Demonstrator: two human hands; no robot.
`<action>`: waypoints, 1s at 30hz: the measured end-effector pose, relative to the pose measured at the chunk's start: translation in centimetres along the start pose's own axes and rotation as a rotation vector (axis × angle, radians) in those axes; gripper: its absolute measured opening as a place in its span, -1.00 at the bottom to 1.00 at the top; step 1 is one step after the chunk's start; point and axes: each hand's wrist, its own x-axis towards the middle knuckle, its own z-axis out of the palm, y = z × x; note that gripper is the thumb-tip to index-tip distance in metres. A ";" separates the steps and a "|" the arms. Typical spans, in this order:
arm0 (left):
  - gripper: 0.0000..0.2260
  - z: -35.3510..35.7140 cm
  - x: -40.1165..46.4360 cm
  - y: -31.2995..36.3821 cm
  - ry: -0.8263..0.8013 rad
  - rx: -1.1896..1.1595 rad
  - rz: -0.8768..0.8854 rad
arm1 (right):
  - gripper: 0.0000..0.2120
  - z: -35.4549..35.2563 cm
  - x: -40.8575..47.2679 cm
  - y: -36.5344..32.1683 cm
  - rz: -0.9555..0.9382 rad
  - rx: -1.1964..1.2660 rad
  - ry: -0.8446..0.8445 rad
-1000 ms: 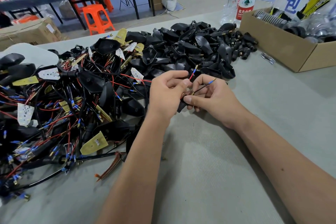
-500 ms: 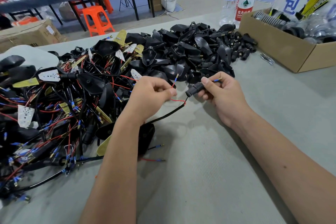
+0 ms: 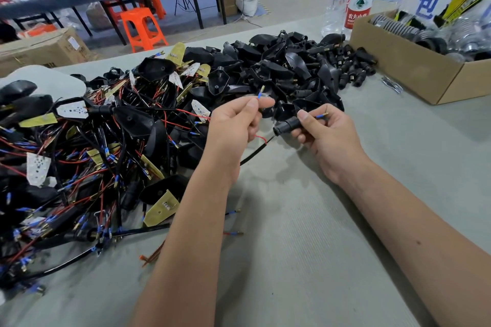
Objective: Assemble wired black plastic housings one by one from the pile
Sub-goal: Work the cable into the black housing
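Nearest us, low in the frame, lay the bare grey desk (image 3: 305, 260), with both our forearms reaching up from the bottom edge. At mid-frame our right hand (image 3: 328, 135) had its fingers curled round a small black cylindrical connector (image 3: 288, 125), pinching it between thumb and forefinger; a blue-sleeved wire tip (image 3: 321, 115) stuck out past the thumb. A black cable (image 3: 256, 152) ran from the connector's left end down to the desk and under our left forearm. Just left of it, our left hand (image 3: 235, 121) was clenched on a red wire (image 3: 260, 138), holding its blue-and-brass terminal (image 3: 261, 92) upright between thumb and forefinger. The two hands were near each other but apart. Across the left half spread the pile of wired housings (image 3: 87, 146), tangled in red and black leads. Beyond the hands, at upper centre, sat a heap of bare black housings (image 3: 279, 66). At upper right stood a cardboard box (image 3: 409, 66) and two water bottles (image 3: 348, 0).
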 end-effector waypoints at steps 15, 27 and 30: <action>-0.86 -0.4 -0.1 -1.0 0.010 0.576 0.167 | -0.81 0.0 0.0 -0.3 0.046 0.114 0.044; -0.87 -0.4 -0.1 -1.6 0.069 0.385 0.133 | -0.81 0.1 -0.2 -0.5 0.032 0.066 0.027; -0.90 -0.3 0.0 -2.2 0.076 0.328 0.115 | -0.80 0.1 -0.2 -0.5 0.031 0.077 0.031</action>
